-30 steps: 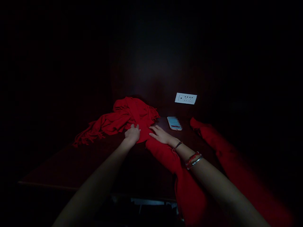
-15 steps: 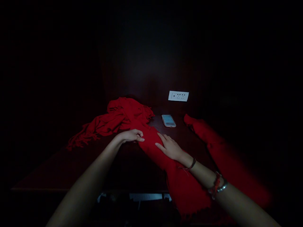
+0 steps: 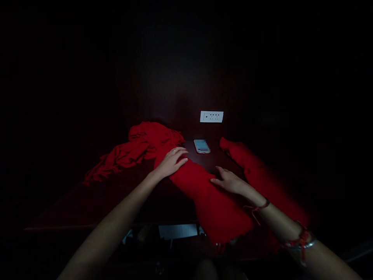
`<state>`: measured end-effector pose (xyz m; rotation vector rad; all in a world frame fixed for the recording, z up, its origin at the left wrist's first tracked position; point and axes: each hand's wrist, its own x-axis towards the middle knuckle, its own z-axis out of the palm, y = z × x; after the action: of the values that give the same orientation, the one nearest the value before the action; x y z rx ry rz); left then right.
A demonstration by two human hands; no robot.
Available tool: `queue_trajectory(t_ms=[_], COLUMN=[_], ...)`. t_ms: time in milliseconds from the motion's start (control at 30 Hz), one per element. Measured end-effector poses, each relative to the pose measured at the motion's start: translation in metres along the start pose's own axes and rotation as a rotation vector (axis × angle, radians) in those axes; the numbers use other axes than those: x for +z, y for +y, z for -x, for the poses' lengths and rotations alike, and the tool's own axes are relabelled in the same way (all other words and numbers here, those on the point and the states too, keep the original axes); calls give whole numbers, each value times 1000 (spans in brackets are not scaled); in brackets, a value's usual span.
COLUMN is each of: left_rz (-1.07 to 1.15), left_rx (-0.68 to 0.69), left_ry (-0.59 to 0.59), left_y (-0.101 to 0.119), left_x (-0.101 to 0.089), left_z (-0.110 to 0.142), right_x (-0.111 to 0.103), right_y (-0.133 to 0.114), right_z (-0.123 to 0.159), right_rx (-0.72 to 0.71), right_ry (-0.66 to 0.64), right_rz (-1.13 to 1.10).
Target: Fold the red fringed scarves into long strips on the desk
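Observation:
A red fringed scarf [image 3: 201, 186] runs across the dark table, its near end hanging over the front edge. Fingers spread, my left hand [image 3: 172, 161] rests on the scarf's narrower upper part. My right hand [image 3: 230, 181] is at the scarf's right edge, fingers apart, thumb over the cloth; whether it touches the cloth I cannot tell. Bunched red cloth with a fringe [image 3: 142, 144] lies at the far left and meets the scarf under my left hand. Another length of red cloth [image 3: 247, 159] stretches along the right side, partly behind my right arm.
A phone [image 3: 201, 146] lies on the dark table [image 3: 96, 210] near the back wall. Above it, a white socket plate [image 3: 211, 116] is set in the wall. Under the table's front edge a pale flat object [image 3: 177, 231] shows. The surroundings are very dark.
My left hand has gone from a pinch at the scarf's left edge to lying spread on top. My right hand has slid right, off the scarf's middle to its edge. The view has shifted slightly.

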<state>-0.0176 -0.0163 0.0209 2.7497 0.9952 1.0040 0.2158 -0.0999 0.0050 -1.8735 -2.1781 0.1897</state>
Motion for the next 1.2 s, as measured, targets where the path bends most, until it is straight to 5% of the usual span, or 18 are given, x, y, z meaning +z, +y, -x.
queue_trajectory(t_ms=[100, 167, 367, 533, 600, 800, 1200], left_rz=[-106, -155, -239, -309, -285, -199, -293], left_rx=[131, 108, 88, 122, 184, 507, 572], left_ry=[-275, -350, -323, -124, -134, -444, -446], left_y=[10, 6, -8, 15, 30, 64, 65], left_x=[23, 33, 36, 22, 12, -14, -8], left_z=[-3, -3, -5, 8, 19, 43, 62], right_x=[5, 10, 2, -11, -11, -5, 4], right_y=[2, 0, 13, 28, 27, 4, 10], right_z=[11, 15, 28, 39, 35, -6, -13], right_rx=[81, 123, 71, 226, 245, 261, 228], right_ry=[-38, -27, 34, -5, 32, -11, 44], right_rz=[32, 25, -287, -663, -721, -650, -447])
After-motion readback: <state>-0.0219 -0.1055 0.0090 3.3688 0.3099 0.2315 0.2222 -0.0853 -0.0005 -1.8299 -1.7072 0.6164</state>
